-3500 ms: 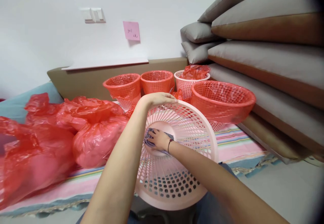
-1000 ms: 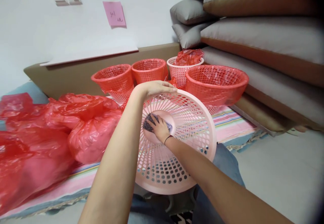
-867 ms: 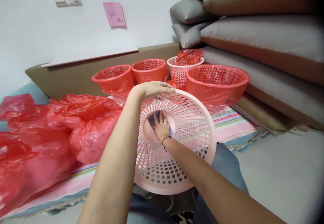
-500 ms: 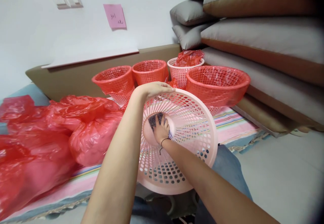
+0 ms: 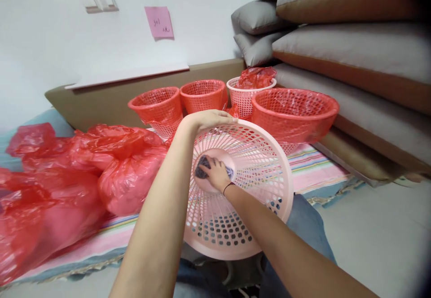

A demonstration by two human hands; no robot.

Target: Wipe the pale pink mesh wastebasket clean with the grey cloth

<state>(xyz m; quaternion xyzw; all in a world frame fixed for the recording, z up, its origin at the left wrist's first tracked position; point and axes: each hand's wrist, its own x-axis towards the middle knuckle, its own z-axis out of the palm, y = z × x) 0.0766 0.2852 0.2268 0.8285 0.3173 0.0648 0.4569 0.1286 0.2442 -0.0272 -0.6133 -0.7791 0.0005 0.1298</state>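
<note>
A pale pink plastic basket (image 5: 269, 186) with a perforated wall is tipped toward me, its mouth facing up at me. My left hand (image 5: 212, 119) is closed over its far rim, fingertips along the edge. Deep inside the basket, my right hand (image 5: 218, 174) presses a dark speckled cloth (image 5: 202, 167) against the left part of the round bottom. Its fingers are bent around the cloth. A small bluish-white patch (image 5: 230, 172) shows beside that hand; whether it belongs to the cloth I cannot tell.
Red baskets (image 5: 292, 114) with clear wrap and a white-pink basket (image 5: 243, 100) holding red plastic stand behind. Stuffed red plastic bags (image 5: 131, 177) lie left on a striped cloth (image 5: 116, 235). Grey-brown cushions (image 5: 353, 51) are stacked at right. A pink note (image 5: 159, 22) is on the wall.
My right hand has slid the cloth a little downward on the basket's bottom, and the fingers are more bent around it. My left hand stays on the rim. The view has shifted slightly.
</note>
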